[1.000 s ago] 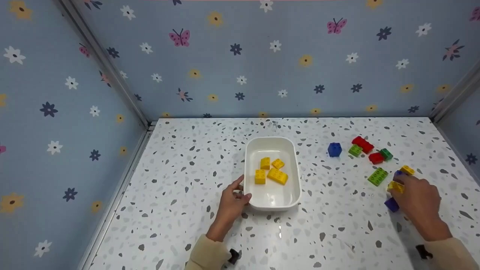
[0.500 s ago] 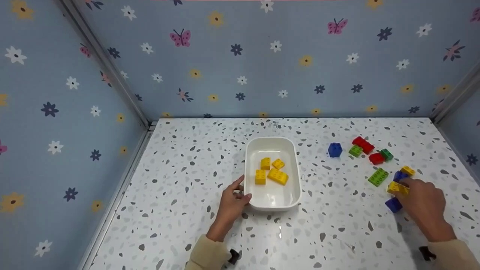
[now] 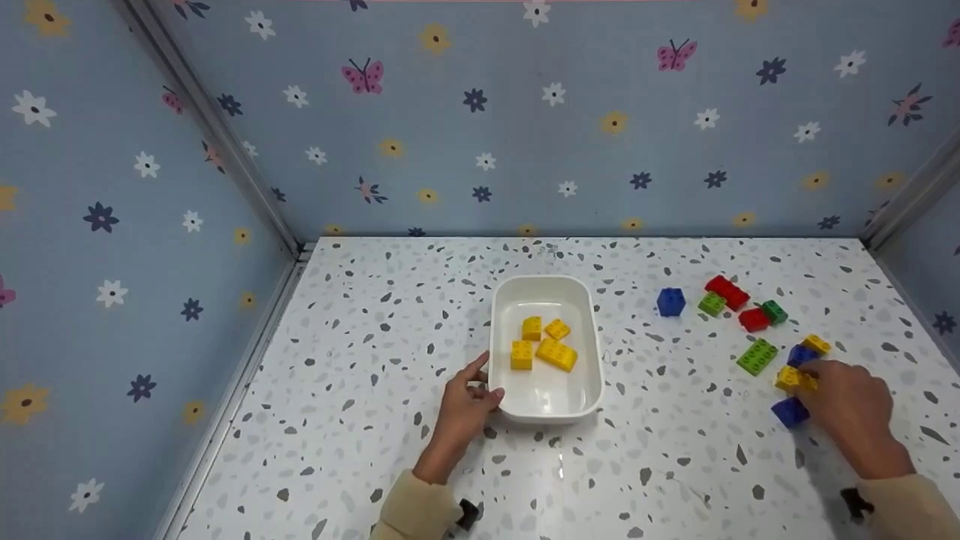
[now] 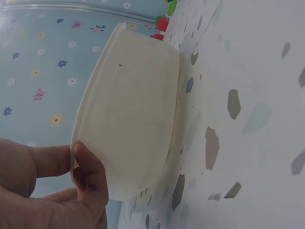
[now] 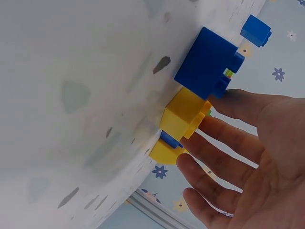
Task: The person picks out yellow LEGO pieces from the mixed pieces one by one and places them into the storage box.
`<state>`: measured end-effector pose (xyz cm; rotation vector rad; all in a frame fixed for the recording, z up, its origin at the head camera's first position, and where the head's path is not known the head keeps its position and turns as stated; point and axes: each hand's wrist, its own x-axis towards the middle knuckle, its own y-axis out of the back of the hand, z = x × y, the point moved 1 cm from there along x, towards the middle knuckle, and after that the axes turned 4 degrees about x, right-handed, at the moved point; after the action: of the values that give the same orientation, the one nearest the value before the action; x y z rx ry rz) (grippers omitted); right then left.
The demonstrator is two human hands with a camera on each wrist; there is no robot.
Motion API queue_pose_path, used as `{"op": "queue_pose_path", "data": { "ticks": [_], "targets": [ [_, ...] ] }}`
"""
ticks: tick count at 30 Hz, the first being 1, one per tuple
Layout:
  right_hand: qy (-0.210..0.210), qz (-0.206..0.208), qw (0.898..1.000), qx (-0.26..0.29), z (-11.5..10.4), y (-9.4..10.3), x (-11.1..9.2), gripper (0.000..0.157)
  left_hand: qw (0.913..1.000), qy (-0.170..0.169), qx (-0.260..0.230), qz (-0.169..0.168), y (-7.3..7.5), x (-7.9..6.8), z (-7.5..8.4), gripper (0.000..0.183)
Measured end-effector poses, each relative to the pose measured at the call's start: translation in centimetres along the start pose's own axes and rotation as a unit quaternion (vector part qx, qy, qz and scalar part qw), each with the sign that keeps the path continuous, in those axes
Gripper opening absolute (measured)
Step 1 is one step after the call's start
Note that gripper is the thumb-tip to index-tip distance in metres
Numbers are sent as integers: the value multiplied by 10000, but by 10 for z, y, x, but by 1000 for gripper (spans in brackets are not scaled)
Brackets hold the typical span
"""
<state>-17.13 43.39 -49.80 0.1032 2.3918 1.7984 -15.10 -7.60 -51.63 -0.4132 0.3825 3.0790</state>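
My left hand [image 3: 466, 409] holds the near left side of a white tub [image 3: 546, 401]. In the left wrist view its thumb and fingers [image 4: 93, 174] pinch the tub's rim. Several yellow toy bricks [image 3: 556, 354] lie inside. At the right, my right hand [image 3: 851, 401] reaches to a yellow brick [image 3: 789, 378] on the table. In the right wrist view the fingers [image 5: 219, 157] are spread and only slightly bent, with tips at the studded side of that yellow brick [image 5: 183, 114]. A blue brick [image 5: 206, 62] stands beside it, close to the thumb, whose tip is hidden.
Behind the right hand lie another blue brick [image 3: 801, 355] and a small yellow brick [image 3: 816, 344]. A long light green brick [image 3: 757, 357], red bricks [image 3: 727, 291], green bricks [image 3: 774, 311] and a blue block [image 3: 671, 301] are farther back. Patterned walls [image 3: 480, 112] bound the speckled table [image 3: 360, 360].
My right hand has drawn slightly to the right, its fingers moving off the blue brick behind, which now shows more. The left hand and tub have kept their place.
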Motion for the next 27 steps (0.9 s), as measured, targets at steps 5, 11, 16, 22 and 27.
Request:
{"op": "queue_pose_path", "data": {
  "ticks": [5, 11, 16, 22, 27],
  "targets": [
    [107, -144, 9998, -72, 2, 1, 1, 48, 10000, -18, 37, 51, 0, 0, 0, 70],
    [242, -100, 9996, -91, 3, 0, 0, 46, 9999, 30, 111, 81, -1, -1, -1, 70],
    [164, -53, 9998, -47, 1, 1, 0, 48, 9999, 24, 105, 72, -1, 0, -1, 70],
    [224, 42, 9997, -56, -3, 5, -1, 51, 10000, -21, 50, 34, 0, 0, 0, 70],
    [577, 416, 9975, 5, -12, 7, -4, 52, 10000, -92, 19, 29, 0, 0, 2, 69]
  ]
}}
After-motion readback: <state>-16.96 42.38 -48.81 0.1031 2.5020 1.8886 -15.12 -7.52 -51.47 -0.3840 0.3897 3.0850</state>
